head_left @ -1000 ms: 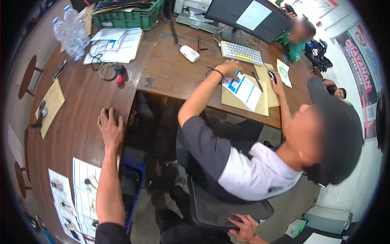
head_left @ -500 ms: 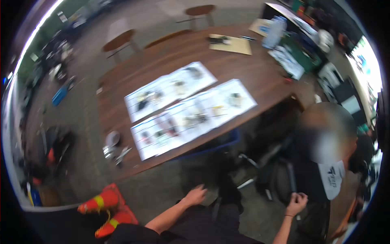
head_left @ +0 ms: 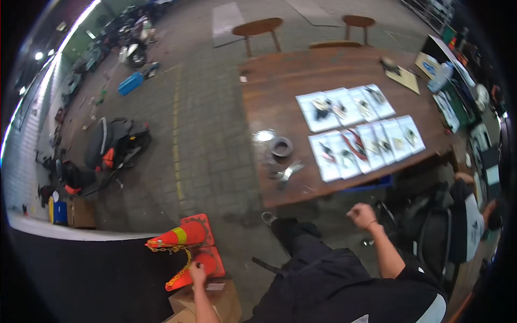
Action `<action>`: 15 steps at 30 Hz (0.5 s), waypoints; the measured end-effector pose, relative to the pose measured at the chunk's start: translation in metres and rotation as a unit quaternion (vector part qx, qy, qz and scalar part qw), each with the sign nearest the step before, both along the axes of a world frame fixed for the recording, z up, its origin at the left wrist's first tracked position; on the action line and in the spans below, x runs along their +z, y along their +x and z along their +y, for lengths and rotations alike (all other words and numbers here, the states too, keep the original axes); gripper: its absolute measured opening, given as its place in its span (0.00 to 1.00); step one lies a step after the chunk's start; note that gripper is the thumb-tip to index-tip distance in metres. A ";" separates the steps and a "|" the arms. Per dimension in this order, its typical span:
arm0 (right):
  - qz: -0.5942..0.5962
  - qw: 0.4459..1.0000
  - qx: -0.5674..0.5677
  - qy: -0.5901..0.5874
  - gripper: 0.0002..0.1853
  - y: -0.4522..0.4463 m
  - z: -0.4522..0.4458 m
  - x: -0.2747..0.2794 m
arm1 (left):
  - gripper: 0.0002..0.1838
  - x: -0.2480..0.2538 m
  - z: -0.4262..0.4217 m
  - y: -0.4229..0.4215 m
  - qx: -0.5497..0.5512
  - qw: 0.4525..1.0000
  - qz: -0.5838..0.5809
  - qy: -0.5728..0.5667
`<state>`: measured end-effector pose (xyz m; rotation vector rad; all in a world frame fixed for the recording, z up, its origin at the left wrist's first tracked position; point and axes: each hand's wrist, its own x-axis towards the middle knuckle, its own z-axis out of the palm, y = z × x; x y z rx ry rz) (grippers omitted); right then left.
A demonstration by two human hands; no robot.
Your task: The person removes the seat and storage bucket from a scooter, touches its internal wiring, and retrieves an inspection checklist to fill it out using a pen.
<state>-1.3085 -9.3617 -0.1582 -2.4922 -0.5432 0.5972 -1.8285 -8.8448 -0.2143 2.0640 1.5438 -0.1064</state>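
Observation:
My left hand (head_left: 198, 273) hangs at the lower left, in front of the orange traffic cones (head_left: 189, 237) and above a cardboard box (head_left: 229, 301). Its fingers are loosely bent, and nothing shows in them. I cannot tell whether it touches the cone behind it. My right hand (head_left: 362, 216) is raised off the front edge of the wooden table (head_left: 291, 188), apart from it. Its fingers curl loosely with nothing visible between them. On the table, white sheets (head_left: 329, 171) lie in two rows with small parts on them.
A roll of tape (head_left: 281, 147) and a metal tool (head_left: 291, 171) lie near the table's left corner. A person (head_left: 466, 220) sits at the right beside a black chair (head_left: 433, 237). A scooter (head_left: 116, 142) stands on the left. Wooden stools (head_left: 257, 27) are behind the table.
My view has turned left, so the table now appears further right and more cone, floor and scooter show. My left hand now appears lower and further left, beside the cones.

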 end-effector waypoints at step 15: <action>0.083 0.901 0.398 0.149 0.08 0.077 0.689 0.082 | 0.23 -0.016 0.344 0.113 0.128 0.980 -0.038 -0.147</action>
